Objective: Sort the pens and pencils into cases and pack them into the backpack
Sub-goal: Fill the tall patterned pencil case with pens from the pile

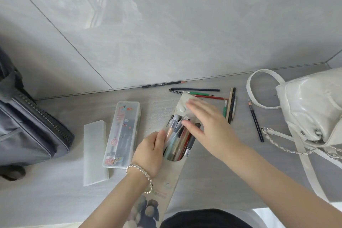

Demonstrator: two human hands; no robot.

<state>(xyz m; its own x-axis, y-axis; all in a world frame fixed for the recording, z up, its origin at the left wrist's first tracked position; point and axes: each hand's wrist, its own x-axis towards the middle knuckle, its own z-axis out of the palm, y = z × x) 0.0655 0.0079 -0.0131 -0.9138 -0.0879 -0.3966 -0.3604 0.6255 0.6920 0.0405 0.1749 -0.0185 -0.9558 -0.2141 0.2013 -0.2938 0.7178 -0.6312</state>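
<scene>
Counts — three cases: one soft pouch (pixel 174 177) under the fingers, one clear box (pixel 122 135), one frosted sleeve (pixel 95 152); two bags — grey backpack (pixel 27 131), white bag (pixel 312 109); roughly nine loose pencils (pixel 256 121) beyond the fingertips.

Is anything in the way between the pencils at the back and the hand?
Yes. The pouch's open flap lies over part of the loose pencils, just beyond the right hand.

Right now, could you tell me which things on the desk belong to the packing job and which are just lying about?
Job: soft pen case, clear plastic case, loose pencils, grey backpack, both hands.
Lying about: white handbag, frosted lid.
</scene>
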